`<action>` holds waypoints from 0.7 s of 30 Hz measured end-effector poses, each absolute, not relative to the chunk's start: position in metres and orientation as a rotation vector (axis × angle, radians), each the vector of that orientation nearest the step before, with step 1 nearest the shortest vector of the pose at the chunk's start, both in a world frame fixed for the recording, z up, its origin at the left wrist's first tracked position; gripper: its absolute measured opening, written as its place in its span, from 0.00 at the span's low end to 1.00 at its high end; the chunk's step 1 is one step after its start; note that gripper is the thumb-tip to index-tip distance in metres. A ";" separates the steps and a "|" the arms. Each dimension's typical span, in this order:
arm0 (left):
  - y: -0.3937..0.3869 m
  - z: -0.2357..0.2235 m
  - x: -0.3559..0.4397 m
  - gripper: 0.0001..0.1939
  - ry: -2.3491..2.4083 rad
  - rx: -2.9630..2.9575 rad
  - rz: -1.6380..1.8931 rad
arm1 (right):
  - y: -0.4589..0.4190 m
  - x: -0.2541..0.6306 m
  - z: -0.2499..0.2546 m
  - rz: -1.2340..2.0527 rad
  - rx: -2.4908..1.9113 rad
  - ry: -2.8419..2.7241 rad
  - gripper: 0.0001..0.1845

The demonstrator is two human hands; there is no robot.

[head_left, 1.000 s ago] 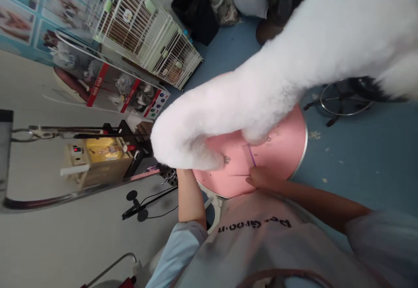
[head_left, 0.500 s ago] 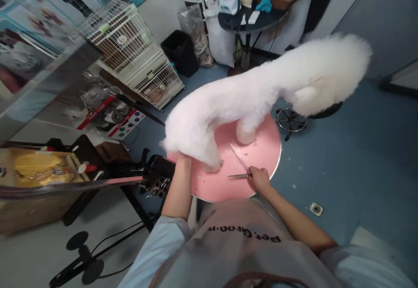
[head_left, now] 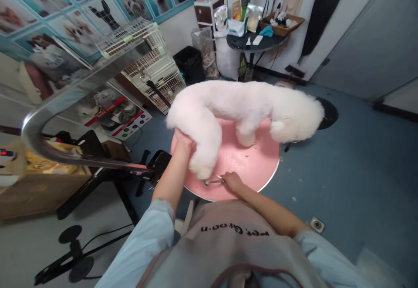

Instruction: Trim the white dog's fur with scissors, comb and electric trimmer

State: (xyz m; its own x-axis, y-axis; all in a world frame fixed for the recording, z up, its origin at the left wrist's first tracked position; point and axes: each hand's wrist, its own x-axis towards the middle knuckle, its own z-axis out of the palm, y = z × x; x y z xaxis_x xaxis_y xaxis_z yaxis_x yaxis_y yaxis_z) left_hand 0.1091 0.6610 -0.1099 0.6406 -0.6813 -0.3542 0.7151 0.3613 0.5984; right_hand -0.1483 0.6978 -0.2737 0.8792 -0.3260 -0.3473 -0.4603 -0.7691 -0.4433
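Observation:
A fluffy white dog stands on a round pink grooming table. My left hand grips the dog's rear by the hind leg, fingers pressed into the fur. My right hand is closed on a pair of scissors, whose blades point left at the paw of the near hind leg. I wear a grey apron with lettering over light blue sleeves.
A curved metal grooming arm runs across the left. Behind stand white wire cages, a black bin, a dark round side table with supplies, and dog posters on the wall. The blue floor opens to the right.
My view pulled back and up. My right hand moved left with the scissors to the dog's near hind paw. The left hand stayed at the dog's rear.

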 end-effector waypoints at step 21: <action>0.676 -0.147 0.066 0.32 -0.015 0.908 -0.900 | 0.669 -0.291 -0.284 -0.350 -1.729 1.059 0.16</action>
